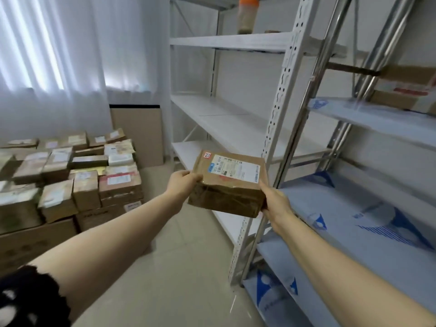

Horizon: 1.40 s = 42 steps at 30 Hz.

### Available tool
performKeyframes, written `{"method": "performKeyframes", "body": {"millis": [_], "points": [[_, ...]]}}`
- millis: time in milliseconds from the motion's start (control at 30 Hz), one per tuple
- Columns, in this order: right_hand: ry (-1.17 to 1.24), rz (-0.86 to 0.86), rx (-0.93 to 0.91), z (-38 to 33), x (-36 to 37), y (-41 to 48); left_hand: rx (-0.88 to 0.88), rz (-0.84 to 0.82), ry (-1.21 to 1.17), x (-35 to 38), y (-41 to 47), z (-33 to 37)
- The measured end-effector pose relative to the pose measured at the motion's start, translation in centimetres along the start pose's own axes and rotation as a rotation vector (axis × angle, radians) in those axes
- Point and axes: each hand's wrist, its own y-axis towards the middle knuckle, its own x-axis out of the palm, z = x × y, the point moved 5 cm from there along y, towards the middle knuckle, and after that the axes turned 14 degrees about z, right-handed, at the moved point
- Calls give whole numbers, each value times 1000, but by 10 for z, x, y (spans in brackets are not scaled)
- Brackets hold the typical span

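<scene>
From the head view, the person holds a flat brown cardboard parcel with a white shipping label (227, 182) out in front at about waist height, off any surface and above the pale tiled floor (179, 267). The left hand (181, 182) grips its left end, fingers (197, 177) curled over the top edge. The right hand (274, 200) clamps the near right corner, thumb on top and the rest tucked underneath. The parcel's long axis runs left to right between the two hands, label up, with the right end a little lower and closer to the person. Directly beyond it is a low board of the white metal shelving rack (236, 119). The blue-film-covered shelf of the silver rack (354, 208) lies just to the right, nearest the right hand. I'd judge it goes forward or rightward onto a shelf. A heap of taped brown boxes (70, 175) sits on the floor well to the left.
</scene>
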Motion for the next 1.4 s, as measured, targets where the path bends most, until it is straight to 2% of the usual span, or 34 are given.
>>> {"method": "performKeyframes", "body": {"millis": [300, 567, 700, 867, 1100, 1267, 1400], "points": [[-28, -177, 81, 41, 131, 145, -44, 158, 103, 17, 158, -49], [-76, -406, 180, 43, 264, 287, -177, 313, 136, 30, 308, -59], [-141, -483, 232, 54, 344, 336, -248, 405, 69, 15, 370, -65], [-233, -592, 253, 68, 452, 381, -277, 493, 108, -22, 463, -81], [-277, -631, 315, 79, 597, 462, -352, 479, 41, -64, 617, -100], [-327, -656, 246, 66, 689, 520, -399, 454, 22, -89, 717, -104], [-293, -693, 258, 64, 759, 558, -434, 488, 25, -97, 785, -113]]}}
